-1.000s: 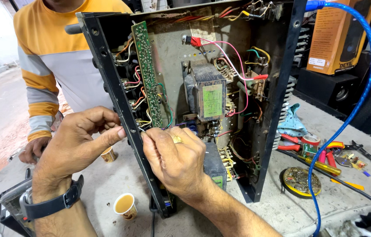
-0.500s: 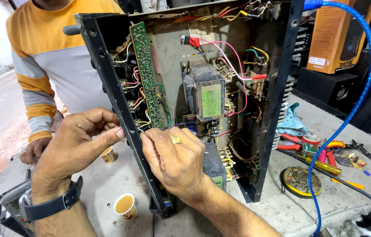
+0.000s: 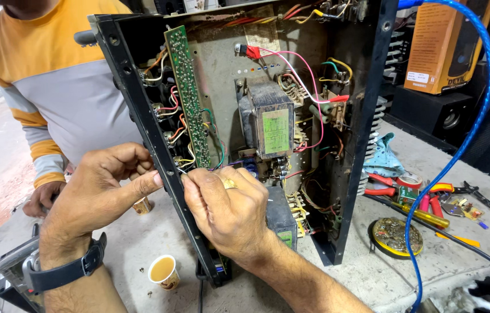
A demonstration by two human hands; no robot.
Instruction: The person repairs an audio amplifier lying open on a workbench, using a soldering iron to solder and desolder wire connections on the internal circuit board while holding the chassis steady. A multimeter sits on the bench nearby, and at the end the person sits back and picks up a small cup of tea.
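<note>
Here, both hands pinch at the big black metal box (image 3: pixel 337 133): the left hand (image 3: pixel 103 194) steadies its edge, and the right hand (image 3: pixel 227 208) maybe grips 1 thin wire.

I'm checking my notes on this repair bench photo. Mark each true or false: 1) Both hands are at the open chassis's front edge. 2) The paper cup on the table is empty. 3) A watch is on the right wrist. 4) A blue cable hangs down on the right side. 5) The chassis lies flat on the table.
1) True: the left hand and right hand meet at the edge of the open chassis.
2) False: the paper cup holds a brownish drink.
3) False: the watch is on the left wrist.
4) True: the blue cable curves down there.
5) False: the chassis stands upright on the table.
</note>
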